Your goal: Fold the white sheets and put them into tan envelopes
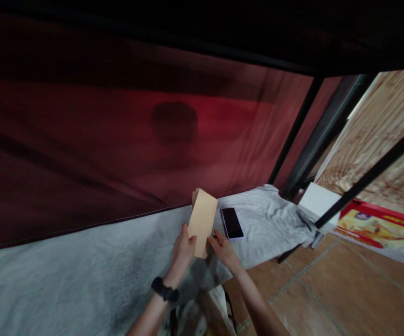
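My left hand [184, 248], with a black watch [165, 289] on the wrist, is closed on a thin stack of tan folded paper [203, 217]. Its thumb lies across the front sheet, and the stack tilts up above the cloth. The layers fan slightly apart at the top left; whether they are envelopes or flat bags I cannot tell. At the lower right edge, my right hand [225, 251] has its bent fingers against the paper. A phone [233, 223] with a dark screen and pale purple case lies just right of the stack.
A grey-white cloth [65, 261] covers the long table. Behind it hangs a red fabric wall [118, 154] with a round shadow. Black frame poles [296, 128] stand at the right, near a white box [319, 203] and a red-and-yellow printed panel [384, 231] above the tiled floor [321, 289].
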Demonstrator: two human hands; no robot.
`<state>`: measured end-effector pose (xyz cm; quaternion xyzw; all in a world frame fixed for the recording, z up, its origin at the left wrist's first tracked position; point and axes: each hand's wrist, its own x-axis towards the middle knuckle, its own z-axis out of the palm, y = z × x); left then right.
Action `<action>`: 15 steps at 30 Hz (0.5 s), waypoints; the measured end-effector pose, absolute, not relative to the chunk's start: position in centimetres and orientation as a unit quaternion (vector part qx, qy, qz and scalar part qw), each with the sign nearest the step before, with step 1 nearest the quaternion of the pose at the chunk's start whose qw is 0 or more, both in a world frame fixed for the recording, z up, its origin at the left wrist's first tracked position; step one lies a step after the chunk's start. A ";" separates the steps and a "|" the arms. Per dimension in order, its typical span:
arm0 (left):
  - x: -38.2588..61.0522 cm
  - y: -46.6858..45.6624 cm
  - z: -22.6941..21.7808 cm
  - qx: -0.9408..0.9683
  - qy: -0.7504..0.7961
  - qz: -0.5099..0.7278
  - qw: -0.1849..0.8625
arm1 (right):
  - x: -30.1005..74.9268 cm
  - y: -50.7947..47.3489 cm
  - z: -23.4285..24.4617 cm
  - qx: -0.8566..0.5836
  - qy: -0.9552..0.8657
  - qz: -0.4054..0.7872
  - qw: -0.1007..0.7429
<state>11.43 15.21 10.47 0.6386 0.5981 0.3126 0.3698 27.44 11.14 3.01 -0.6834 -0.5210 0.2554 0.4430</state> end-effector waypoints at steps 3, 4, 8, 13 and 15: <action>7.9 14.3 13.9 0.739 0.604 0.198 0.224 | 26.2 10.9 2.5 -0.643 -0.458 0.328 0.518; 7.0 13.8 14.6 0.767 0.597 0.158 0.175 | 25.8 10.8 2.2 -0.634 -0.450 0.344 0.527; 5.4 12.1 13.9 0.811 0.580 0.046 0.069 | 24.8 10.2 1.1 -0.624 -0.446 0.376 0.520; 5.5 11.7 11.6 0.805 0.584 0.073 0.079 | 24.7 9.6 0.5 -0.655 -0.439 0.365 0.495; 5.5 12.3 11.5 0.784 0.596 0.122 0.121 | 24.9 9.6 0.6 -0.645 -0.442 0.375 0.498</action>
